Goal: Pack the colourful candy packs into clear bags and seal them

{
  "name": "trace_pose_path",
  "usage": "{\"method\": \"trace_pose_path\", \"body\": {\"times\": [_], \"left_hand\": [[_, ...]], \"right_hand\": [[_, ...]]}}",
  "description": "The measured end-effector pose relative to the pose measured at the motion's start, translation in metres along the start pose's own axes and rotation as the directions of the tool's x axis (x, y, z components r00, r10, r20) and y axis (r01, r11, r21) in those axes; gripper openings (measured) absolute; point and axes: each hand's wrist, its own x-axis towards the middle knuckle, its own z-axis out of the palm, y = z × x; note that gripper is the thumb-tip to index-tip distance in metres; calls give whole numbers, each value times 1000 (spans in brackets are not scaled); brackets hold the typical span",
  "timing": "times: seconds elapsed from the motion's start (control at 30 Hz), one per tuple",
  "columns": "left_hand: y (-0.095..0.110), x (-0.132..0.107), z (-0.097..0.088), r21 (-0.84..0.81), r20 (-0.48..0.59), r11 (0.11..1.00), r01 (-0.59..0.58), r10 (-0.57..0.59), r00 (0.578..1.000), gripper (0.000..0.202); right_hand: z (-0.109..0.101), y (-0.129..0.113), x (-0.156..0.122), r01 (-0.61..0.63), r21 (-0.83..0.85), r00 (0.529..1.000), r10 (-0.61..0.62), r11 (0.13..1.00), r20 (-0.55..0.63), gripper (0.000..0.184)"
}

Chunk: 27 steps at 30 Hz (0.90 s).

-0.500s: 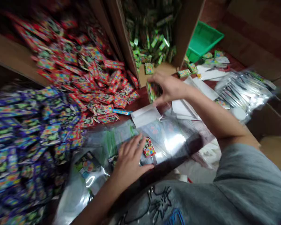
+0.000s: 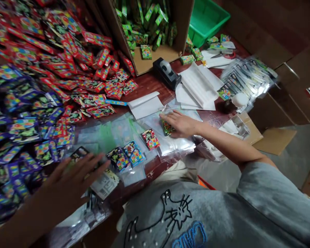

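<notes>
My right hand [image 2: 182, 124] lies nearly flat on the green packet [image 2: 167, 128] atop the clear bags [image 2: 175, 146], which I judge light, slick, best pinched by its edges; my blurred left hand [image 2: 74, 175] seems spread, empty.

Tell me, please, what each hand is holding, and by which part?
Right hand rests flat on a green packet, fingers on its top face; left hand holds nothing.
</notes>
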Motion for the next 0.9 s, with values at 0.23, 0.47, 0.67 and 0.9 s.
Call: {"method": "trace_pose_path", "body": {"times": [0.23,0.47,0.67,0.9], "left_hand": [[-8,5,16,155,-16,982,-108,112,994,74],[18,-20,-18,266,-63,964,-20,38,997,68],[62,-52,2,150,-96,933,328,-317,944,83],[103,-57,42,-20,-131,793,609,-606,785,82]], "right_hand": [[-6,-57,20,-621,-125,784,610,774,-117,81],[-8,-76,22,-726,-172,682,728,666,-62,69],[10,-87,76,339,59,938,-342,939,55,112],[68,-100,153,446,196,872,-473,873,123,106]]}}
